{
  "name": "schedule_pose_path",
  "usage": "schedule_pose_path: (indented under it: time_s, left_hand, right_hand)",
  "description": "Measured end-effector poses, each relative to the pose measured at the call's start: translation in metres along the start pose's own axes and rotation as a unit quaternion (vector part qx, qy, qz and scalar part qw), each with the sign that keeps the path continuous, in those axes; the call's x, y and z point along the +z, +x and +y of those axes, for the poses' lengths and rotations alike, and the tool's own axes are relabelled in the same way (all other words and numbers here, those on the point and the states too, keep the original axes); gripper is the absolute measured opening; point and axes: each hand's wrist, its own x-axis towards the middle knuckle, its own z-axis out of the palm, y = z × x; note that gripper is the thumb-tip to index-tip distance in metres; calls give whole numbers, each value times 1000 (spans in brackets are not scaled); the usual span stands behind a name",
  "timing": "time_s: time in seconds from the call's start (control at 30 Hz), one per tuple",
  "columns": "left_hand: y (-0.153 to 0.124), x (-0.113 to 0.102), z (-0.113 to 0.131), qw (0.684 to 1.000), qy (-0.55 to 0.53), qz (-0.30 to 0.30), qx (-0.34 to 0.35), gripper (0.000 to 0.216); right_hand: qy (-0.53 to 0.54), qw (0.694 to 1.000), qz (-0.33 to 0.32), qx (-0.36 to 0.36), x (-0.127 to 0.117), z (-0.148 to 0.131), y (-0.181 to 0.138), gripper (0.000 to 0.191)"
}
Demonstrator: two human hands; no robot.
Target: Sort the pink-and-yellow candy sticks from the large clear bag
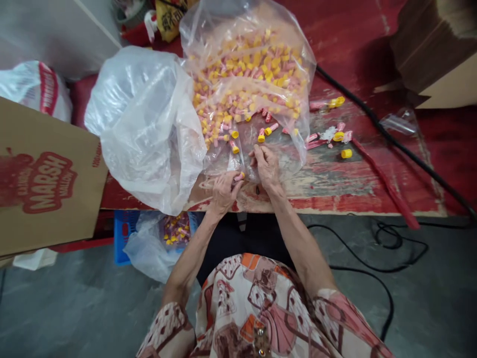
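While the left hand point(224, 191) pinches a small pink tube with a yellow cap point(240, 176) between thumb and fingers, the right hand point(266, 165) sits just beside it with its fingers curled inward; whether those fingers grip anything I cannot tell. The pinched tube is near the front edge of a worn red table point(402, 196), between the two hands. Just beyond the right fingertips lie two capped pieces point(261, 135), and past these a large heap of similar pink-and-yellow pieces point(246, 74) fills a clear plastic bag point(238, 12).

To the left of the heap, a bulging whitish plastic bag point(141, 129) stands against it, with a printed cardboard box point(84, 141) farther left. Below the table edge, a blue crate point(122, 248) holds more small pieces under plastic. On the right lie a loose yellow cap point(346, 153), pink scraps point(348, 135) and a long red strip point(387, 184), which overhangs the edge. A thick black cable point(354, 98) crosses the table beyond them, and a brown carton point(428, 54) stands at the upper right.
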Motion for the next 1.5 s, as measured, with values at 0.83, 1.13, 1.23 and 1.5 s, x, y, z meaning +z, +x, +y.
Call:
schedule_pose_path:
  time_s: [0.83, 1.13, 1.23, 1.5]
  left_hand:
    - [57, -9, 22, 985, -114, -64, -114, 30]
    - [60, -1, 37, 995, 39, -80, -41, 23]
    - [70, 9, 30, 992, 21, -108, -68, 18]
    - [87, 12, 15, 993, -65, -61, -78, 30]
  right_hand:
    - [104, 988, 118, 4, 3, 4, 7, 16]
    - [148, 984, 100, 20, 3, 14, 14, 25]
    - [149, 984, 99, 20, 3, 14, 14, 27]
    - [133, 985, 105, 40, 2, 3, 10, 17]
